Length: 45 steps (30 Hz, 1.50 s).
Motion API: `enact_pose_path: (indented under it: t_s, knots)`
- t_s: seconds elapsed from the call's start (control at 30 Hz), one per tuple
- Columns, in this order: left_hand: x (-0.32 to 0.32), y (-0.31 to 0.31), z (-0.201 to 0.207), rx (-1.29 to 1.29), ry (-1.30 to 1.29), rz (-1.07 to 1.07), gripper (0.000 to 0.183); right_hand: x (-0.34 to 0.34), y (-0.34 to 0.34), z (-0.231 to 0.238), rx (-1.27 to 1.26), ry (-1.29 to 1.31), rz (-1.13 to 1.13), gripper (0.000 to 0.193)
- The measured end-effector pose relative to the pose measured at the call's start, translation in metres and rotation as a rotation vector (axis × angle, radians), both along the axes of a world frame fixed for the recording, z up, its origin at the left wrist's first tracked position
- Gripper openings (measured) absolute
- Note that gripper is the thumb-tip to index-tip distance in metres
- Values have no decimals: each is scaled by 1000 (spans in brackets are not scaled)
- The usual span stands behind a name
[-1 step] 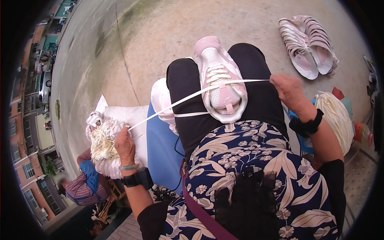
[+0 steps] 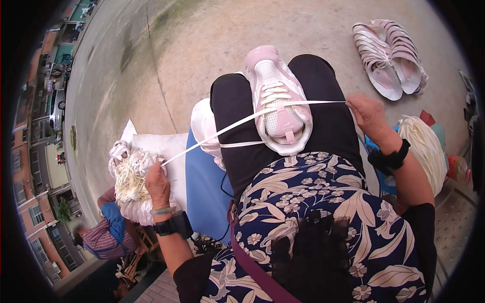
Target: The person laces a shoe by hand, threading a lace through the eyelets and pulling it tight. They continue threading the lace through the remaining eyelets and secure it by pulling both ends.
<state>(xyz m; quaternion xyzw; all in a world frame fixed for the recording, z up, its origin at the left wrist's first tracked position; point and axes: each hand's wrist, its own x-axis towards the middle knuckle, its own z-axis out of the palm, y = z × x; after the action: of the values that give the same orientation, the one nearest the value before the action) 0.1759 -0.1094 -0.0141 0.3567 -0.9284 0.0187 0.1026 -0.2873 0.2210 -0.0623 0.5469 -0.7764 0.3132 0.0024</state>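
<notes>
A pink and white sneaker upper (image 2: 275,98) lies between my knees, its toe pointing away from me. Flat white lace (image 2: 222,132) crosses its upper rows, and both ends are pulled out taut to the sides. My left hand (image 2: 158,184) pinches one end low on the left, over the cushioned surface. On the right, level with the shoe's tongue, my right hand (image 2: 368,113) is closed on the other end. A second pale shoe (image 2: 203,129) sits beside my left thigh, and a white strand runs from it to the first shoe's collar.
Bundled pink shoe uppers (image 2: 399,60) lie on the concrete at the far right. A hank of cream laces (image 2: 423,149) hangs by my right forearm. More laces (image 2: 132,182) and uppers are heaped at the left. Another person (image 2: 113,232) sits beyond that heap.
My right hand has shifted slightly outward to the right, with a little more lace drawn out on that side. My left hand and the shoe have stayed nearly still.
</notes>
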Motion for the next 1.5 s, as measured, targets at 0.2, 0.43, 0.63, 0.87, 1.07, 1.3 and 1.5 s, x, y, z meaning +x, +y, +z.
enact_pose_path:
  t_s: [0.2,0.43,0.63,0.87,1.07,1.3,1.5]
  knots:
    - [45,-23,-9,538,218,298,21,-70,94,-46,167,-108,-181,12]
    - [0,-30,18,715,459,602,21,-152,142,-41,92,-171,-443,16]
    - [-118,52,4,1538,201,350,32,-44,47,-19,152,-1426,-316,30]
    - [-214,91,6,1594,316,148,27,32,-43,32,102,-1765,60,17]
    - [-248,90,-5,1506,448,118,25,31,-64,18,-55,-1443,23,19]
    - [-252,95,-10,1438,578,129,23,40,-64,8,-264,-1405,-34,14]
    - [-242,102,-11,1488,796,90,17,49,-66,6,-305,-1255,24,10]
